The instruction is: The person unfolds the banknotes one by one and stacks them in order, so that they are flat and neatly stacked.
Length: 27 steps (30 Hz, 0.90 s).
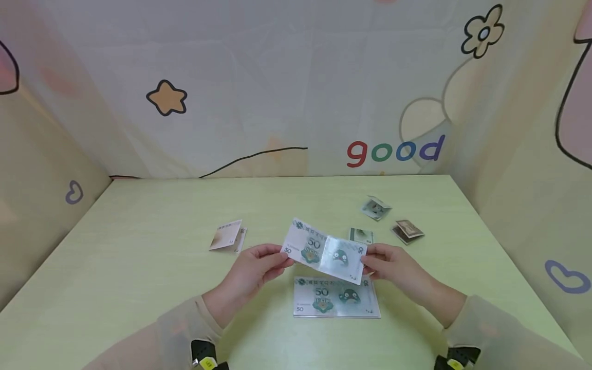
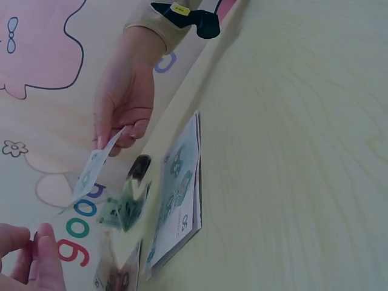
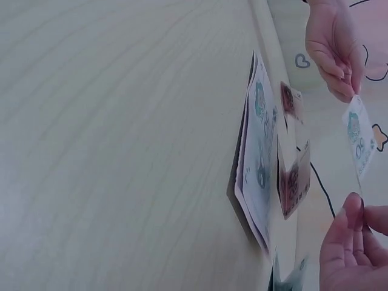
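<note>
A play-money 50 note [image 1: 314, 246], pale with green print and a crease down its middle, is stretched between both hands above the table. My left hand [image 1: 253, 270] pinches its left end between thumb and fingers. At the opposite end, my right hand [image 1: 401, 266] pinches the short edge the same way. The note tilts down toward the right. Just below it lies a small stack of like 50 notes [image 1: 335, 303], whose upper edge is partly hidden by the held note. In the right wrist view, the stack [image 3: 257, 151] shows several loosely layered sheets.
A folded pale note [image 1: 225, 236] stands left of the hands on the pale green table [image 1: 139, 267]. Behind the right hand are a greenish note [image 1: 361, 235], a folded grey-green note [image 1: 376, 208] and a folded brown note [image 1: 409, 229]. A printed cloth [image 1: 259, 92] hangs around the table.
</note>
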Each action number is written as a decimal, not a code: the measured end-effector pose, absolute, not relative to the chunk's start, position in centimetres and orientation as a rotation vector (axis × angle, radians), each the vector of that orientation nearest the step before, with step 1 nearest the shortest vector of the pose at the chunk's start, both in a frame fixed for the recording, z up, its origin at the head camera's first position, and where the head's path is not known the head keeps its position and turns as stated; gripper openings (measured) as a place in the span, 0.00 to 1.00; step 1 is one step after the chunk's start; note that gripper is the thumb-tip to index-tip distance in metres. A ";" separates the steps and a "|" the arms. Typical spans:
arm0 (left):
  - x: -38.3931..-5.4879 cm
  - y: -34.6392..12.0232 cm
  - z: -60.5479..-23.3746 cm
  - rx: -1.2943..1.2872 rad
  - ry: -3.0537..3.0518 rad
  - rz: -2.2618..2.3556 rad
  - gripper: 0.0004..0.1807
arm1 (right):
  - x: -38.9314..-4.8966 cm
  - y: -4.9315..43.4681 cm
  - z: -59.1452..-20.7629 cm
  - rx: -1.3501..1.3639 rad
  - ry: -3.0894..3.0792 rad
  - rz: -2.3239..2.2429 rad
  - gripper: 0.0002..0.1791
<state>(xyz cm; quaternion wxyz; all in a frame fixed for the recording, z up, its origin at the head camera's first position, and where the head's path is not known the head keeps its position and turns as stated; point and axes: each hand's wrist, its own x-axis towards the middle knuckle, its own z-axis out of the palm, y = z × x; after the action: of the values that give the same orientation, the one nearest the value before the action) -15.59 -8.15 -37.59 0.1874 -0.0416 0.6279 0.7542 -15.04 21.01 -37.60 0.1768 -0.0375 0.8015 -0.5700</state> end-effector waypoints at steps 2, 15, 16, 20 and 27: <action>-15.6 -8.2 -37.8 -0.079 1.799 2.067 0.14 | -15.0 21.2 -37.6 -0.102 2.263 -1.615 0.19; -16.4 -8.4 -38.4 -0.001 2.140 1.787 0.12 | -14.7 21.6 -37.5 -0.109 2.314 -1.503 0.20; -16.4 -8.4 -38.5 0.011 2.164 1.766 0.11 | -14.6 21.6 -37.5 -0.109 2.327 -1.494 0.20; -16.5 -8.2 -38.7 0.034 2.223 1.703 0.10 | -14.6 21.8 -37.7 -0.139 2.377 -1.460 0.19; -16.0 -8.1 -38.9 0.201 2.295 1.576 0.12 | -14.5 21.9 -37.9 -0.196 2.464 -1.367 0.17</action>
<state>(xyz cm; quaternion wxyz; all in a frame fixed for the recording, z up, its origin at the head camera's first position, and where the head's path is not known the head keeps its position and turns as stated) -15.98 -8.11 -38.91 0.1742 0.0708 0.8097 0.5558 -14.53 21.90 -37.88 0.1577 -0.0684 0.8614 -0.4780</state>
